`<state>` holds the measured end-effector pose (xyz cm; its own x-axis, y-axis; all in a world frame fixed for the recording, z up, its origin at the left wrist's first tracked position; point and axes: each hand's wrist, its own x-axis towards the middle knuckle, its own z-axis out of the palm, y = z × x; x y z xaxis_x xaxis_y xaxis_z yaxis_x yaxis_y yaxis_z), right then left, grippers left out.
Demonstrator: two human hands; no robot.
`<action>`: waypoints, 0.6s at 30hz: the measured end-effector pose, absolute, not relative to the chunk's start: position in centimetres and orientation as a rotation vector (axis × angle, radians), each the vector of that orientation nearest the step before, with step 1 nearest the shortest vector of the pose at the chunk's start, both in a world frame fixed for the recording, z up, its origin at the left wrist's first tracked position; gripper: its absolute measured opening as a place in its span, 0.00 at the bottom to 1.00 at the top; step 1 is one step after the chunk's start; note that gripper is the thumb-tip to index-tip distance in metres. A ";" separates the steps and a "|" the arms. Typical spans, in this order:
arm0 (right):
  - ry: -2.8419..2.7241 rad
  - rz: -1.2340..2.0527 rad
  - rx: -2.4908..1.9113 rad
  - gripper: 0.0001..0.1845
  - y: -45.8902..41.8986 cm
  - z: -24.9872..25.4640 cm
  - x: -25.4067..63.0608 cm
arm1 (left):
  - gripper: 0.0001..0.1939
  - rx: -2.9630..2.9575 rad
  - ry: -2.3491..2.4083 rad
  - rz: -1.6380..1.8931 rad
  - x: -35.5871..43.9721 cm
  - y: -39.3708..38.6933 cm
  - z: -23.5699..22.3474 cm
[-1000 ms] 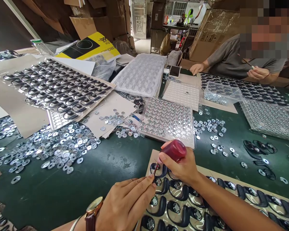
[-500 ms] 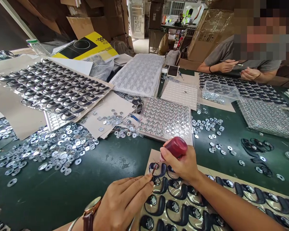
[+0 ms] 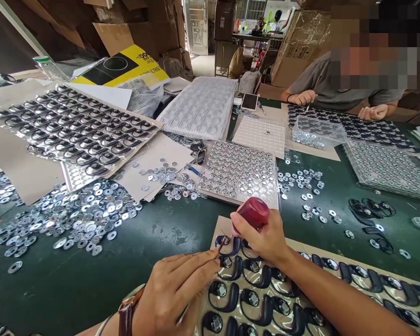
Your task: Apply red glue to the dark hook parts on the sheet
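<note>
My right hand point(image 3: 266, 238) is wrapped round a small dark-red squeeze bottle point(image 3: 254, 212), tipped down to the left so its thin nozzle meets a black hook-shaped part point(image 3: 227, 245) at the near sheet's top left corner. My left hand point(image 3: 177, 291), with a watch on the wrist, is closed with thumb and forefinger pinched right at the nozzle tip; what it pinches is too small to make out. Rows of black hook parts with metal centres lie on the cardboard sheet point(image 3: 301, 245) under both hands.
Loose metal washers point(image 3: 80, 219) cover the green table at left. A clear tray of round metal pieces point(image 3: 240, 173) stands just beyond my hands. Another sheet of hook parts point(image 3: 73, 126) lies far left. A person point(image 3: 322, 84) sits at the far right beside a clear box point(image 3: 317, 130).
My hands and the bottle have barely moved over the sheet's corner. The person opposite has lowered both hands towards the table.
</note>
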<state>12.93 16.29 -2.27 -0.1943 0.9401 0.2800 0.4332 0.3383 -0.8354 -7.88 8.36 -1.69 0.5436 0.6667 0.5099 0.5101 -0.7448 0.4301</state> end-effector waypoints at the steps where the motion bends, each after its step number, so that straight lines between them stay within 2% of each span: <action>1: -1.783 0.789 -1.221 0.16 16.3 -2.3 13.0 | 0.19 2.523 0.985 0.993 -7.9 8.4 -1.8; 18: -1.755 0.848 -1.183 0.15 16.1 -2.4 13.0 | 0.14 2.120 1.088 1.103 -8.0 9.4 -1.2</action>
